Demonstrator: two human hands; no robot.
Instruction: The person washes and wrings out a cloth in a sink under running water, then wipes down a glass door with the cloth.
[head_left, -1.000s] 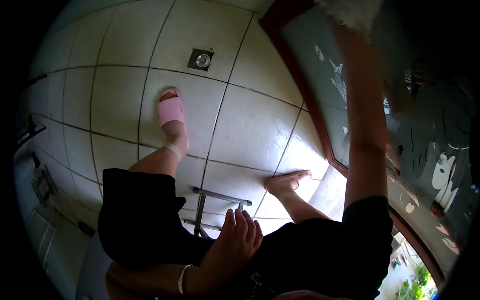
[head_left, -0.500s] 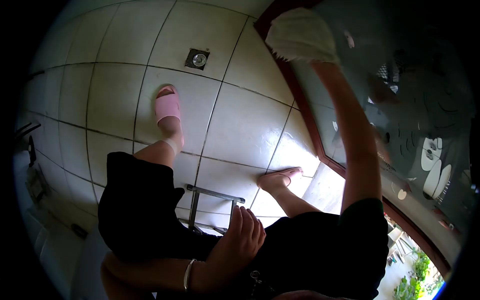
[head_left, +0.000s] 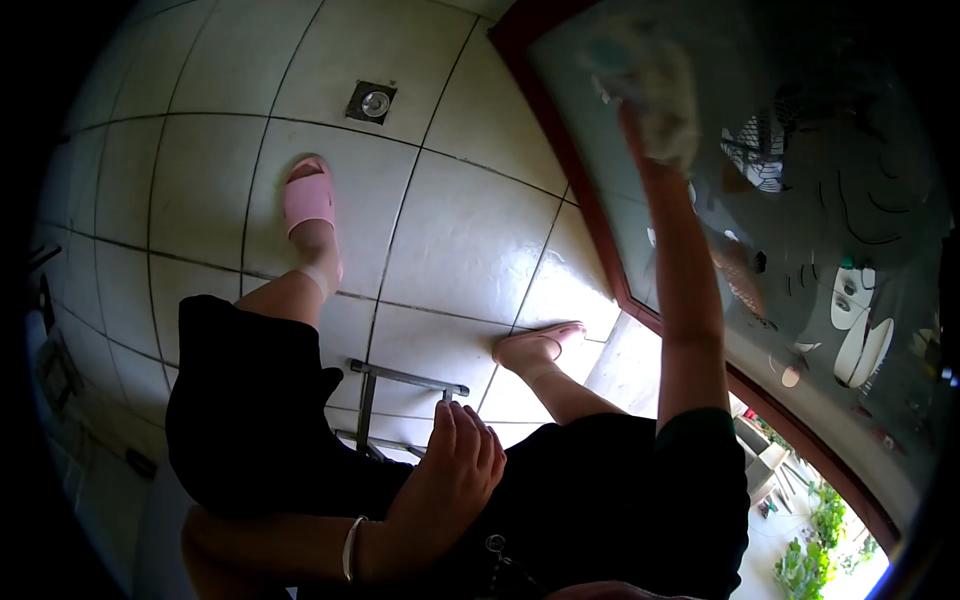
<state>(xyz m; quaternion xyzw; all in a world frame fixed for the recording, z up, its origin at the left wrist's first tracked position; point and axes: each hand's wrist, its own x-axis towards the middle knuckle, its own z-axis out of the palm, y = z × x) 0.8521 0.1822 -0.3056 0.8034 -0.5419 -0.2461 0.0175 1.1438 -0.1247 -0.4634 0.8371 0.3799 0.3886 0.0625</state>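
Note:
My right hand [head_left: 632, 125] is raised at arm's length against the dark-framed glass panel [head_left: 800, 230]. A pale, fluffy-edged cloth [head_left: 668, 110] covers most of that hand; it is blurred, and the fingers are largely hidden behind it. Below, my left hand [head_left: 455, 465] rests on my lap in dark clothing, a bracelet [head_left: 350, 548] at its wrist. Its fingers are loosely bent and lie side by side, with nothing seen in them. Close by its fingertips is a grey metal frame [head_left: 410, 378], like the legs of a stool.
Decals of fish and a white cartoon animal [head_left: 855, 300] mark the glass. My feet, in pink slippers [head_left: 310, 195], stand on pale floor tiles [head_left: 465, 240]. A floor drain [head_left: 374, 103] lies ahead. Green plants [head_left: 825, 520] show beyond the panel's lower edge.
My right hand and the cloth have shifted right across the glass, and the cloth has turned more upright. The whole view has slid slightly; my left hand stays on my lap.

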